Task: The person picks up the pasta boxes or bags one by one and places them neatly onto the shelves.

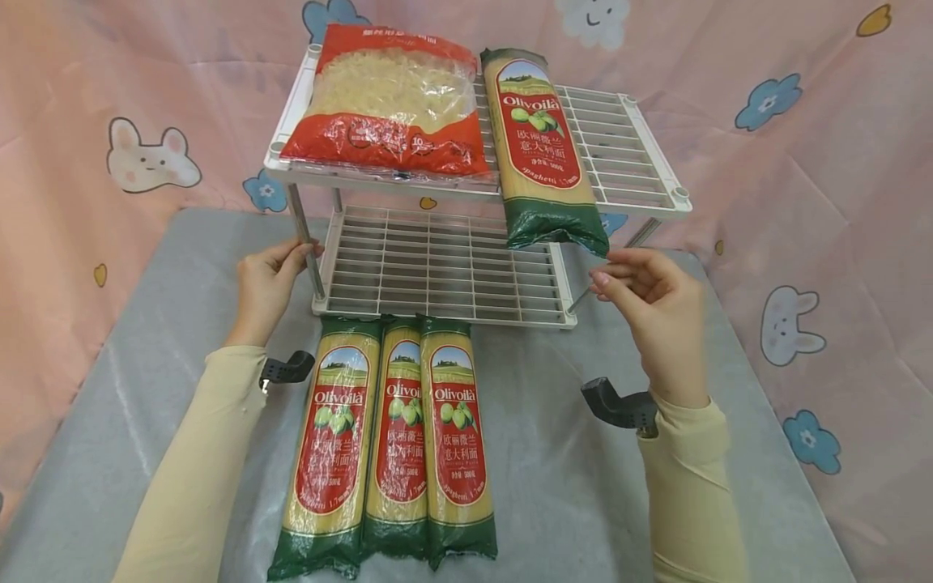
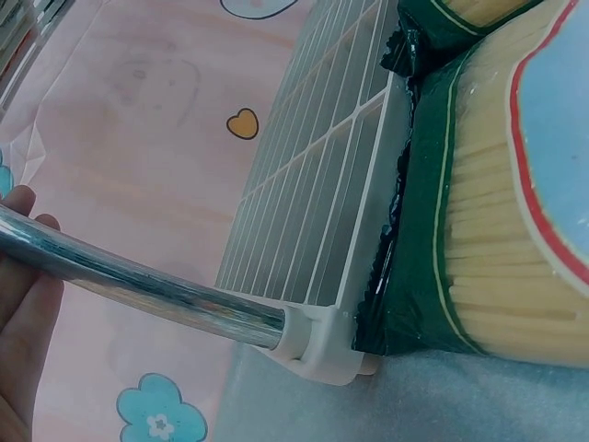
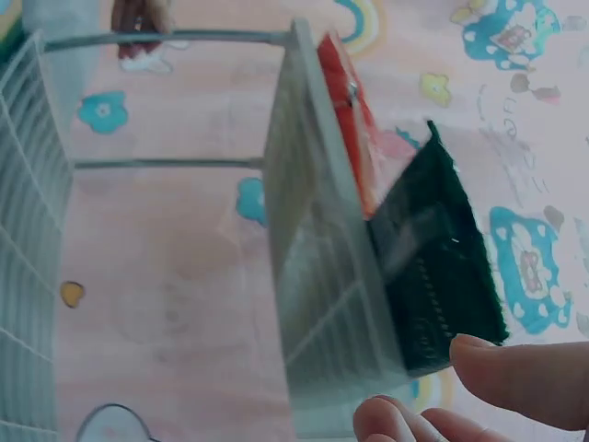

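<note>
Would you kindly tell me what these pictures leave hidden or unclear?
Head: the right side of the row's middle spaghetti pack, overlapped by its right neighbour.
Left wrist: much of the left hand, cut off by the left edge.
Right wrist: detail of the upper shelf, blurred.

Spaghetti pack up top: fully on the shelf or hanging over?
Hanging over: the spaghetti pack lies on the upper shelf, but in the head view its green near end juts past the front edge.

Cream sleeves (image 1: 692,494), black wrist mounts (image 1: 615,405)
</note>
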{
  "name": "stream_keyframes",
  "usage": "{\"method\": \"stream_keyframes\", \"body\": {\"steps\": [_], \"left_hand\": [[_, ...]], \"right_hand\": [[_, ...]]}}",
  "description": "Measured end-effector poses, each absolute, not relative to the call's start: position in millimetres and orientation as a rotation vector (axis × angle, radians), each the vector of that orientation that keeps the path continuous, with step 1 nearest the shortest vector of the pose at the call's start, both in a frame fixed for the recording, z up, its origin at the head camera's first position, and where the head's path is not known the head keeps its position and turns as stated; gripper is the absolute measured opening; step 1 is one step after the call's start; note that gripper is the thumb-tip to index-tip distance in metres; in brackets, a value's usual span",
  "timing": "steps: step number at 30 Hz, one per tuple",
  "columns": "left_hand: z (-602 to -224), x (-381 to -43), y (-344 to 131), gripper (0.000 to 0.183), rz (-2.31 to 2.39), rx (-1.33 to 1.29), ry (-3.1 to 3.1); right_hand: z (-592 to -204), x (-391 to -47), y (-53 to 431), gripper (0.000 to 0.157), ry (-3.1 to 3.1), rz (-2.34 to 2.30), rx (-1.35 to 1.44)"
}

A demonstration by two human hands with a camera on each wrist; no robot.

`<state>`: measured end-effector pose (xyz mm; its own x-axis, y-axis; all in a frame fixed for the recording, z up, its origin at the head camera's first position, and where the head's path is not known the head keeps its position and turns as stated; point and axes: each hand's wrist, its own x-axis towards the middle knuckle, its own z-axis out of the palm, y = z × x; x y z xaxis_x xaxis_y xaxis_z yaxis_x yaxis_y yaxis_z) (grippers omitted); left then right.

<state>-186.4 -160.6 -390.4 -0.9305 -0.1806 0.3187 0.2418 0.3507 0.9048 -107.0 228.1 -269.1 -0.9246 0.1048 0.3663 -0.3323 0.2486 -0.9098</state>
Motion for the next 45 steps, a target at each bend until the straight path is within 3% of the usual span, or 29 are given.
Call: {"method": "stream_keyframes", "body": {"steps": [27, 45], "left_hand": [[-392, -186, -161, 0.030, -1.629, -0.053, -2.243], [-390, -187, -160, 0.031, -1.656, -0.028, -2.236]], "right_hand": [[-381, -70, 221, 0.025, -2.648, 1.878, 0.017], [-416, -55, 217, 0.030, -2.844, 1.884, -0.122]]}}
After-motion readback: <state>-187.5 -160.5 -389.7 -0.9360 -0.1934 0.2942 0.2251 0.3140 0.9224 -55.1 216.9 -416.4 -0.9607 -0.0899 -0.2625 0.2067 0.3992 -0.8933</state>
